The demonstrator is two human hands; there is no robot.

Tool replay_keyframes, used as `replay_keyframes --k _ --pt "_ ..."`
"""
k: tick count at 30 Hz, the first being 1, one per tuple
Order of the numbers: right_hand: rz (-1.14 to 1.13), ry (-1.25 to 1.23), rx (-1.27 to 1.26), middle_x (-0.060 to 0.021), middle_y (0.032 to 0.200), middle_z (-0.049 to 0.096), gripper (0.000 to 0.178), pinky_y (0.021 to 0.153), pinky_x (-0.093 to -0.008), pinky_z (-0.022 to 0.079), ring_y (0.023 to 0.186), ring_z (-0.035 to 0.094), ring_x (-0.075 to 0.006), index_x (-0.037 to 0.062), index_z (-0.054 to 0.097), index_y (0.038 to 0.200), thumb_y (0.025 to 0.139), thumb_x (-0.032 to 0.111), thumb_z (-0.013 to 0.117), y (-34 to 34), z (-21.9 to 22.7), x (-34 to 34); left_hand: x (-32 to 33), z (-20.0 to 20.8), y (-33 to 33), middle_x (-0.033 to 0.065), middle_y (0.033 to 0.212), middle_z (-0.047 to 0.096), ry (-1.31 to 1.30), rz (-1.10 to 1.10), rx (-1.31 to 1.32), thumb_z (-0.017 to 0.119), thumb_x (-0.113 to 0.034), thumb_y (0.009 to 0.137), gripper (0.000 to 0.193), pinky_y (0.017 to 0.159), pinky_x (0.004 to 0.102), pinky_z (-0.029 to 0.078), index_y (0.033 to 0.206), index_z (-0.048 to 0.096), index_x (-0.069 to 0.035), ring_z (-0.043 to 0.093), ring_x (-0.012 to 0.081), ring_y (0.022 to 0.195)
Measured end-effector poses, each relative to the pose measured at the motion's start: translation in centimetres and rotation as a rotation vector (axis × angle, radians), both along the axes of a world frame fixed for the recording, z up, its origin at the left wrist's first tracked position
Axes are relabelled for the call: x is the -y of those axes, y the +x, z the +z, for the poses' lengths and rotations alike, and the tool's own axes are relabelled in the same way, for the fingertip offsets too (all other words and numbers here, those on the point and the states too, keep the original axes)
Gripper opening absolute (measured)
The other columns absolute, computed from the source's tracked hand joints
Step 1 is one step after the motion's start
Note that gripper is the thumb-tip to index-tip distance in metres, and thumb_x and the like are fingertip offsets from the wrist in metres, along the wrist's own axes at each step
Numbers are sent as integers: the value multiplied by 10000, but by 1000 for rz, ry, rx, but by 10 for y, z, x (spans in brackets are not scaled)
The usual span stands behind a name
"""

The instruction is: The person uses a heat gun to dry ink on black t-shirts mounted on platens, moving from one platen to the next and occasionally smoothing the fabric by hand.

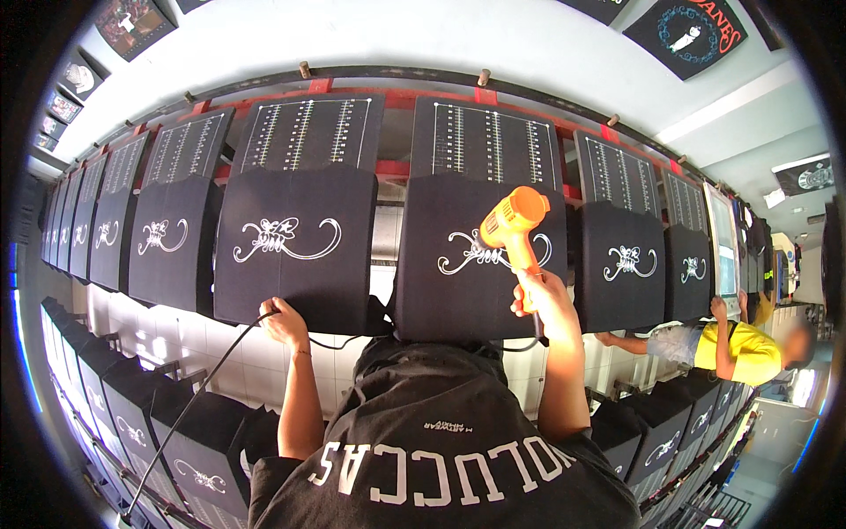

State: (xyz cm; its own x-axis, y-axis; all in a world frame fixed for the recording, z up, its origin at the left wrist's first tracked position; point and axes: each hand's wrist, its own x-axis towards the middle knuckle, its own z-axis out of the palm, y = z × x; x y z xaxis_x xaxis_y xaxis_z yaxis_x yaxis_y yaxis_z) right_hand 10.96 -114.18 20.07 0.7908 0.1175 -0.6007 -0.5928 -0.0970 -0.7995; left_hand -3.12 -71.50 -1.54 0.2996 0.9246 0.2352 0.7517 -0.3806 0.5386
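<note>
While the left grip (284, 324) pinches a cord (204, 383), the heat gun (511, 220) juts beyond the right grip (550, 304) clasping its handle (526, 257).

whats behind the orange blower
Behind the blower is black cloth with a white design, whose curled ends show on either side. The blower covers part of the design between them, so its lines there cannot be seen.

The right hand (551, 304) grips an orange plastic pistol-shaped heat gun (515, 216) over a flat black cloth piece (449, 309) with a curling white print. The left hand (284, 322) holds a thin black cable (203, 383) by a neighbouring printed black cloth (291, 295). Farther right, a person in a yellow shirt (738, 353) holds a pale rectangular frame (723, 238).
</note>
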Motion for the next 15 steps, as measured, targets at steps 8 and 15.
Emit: replay_keyframes --k 8,15 --pt "57 22 -31 -35 688 568 297 534 -264 488 559 581 -132 17 557 1051 934 284 609 -11 6 -2 0 0 -1 138 836 639 16 -10 17 535 -217 906 209 723 451 458 876 626 -32 584 338 827" --pt "102 -31 -20 -24 691 575 268 538 -255 491 567 592 -122 19 555 995 931 273 609 -24 14 2 3 4 2 146 829 644 -19 9 7 539 -224 905 223 723 451 461 883 631 -21 589 344 813"
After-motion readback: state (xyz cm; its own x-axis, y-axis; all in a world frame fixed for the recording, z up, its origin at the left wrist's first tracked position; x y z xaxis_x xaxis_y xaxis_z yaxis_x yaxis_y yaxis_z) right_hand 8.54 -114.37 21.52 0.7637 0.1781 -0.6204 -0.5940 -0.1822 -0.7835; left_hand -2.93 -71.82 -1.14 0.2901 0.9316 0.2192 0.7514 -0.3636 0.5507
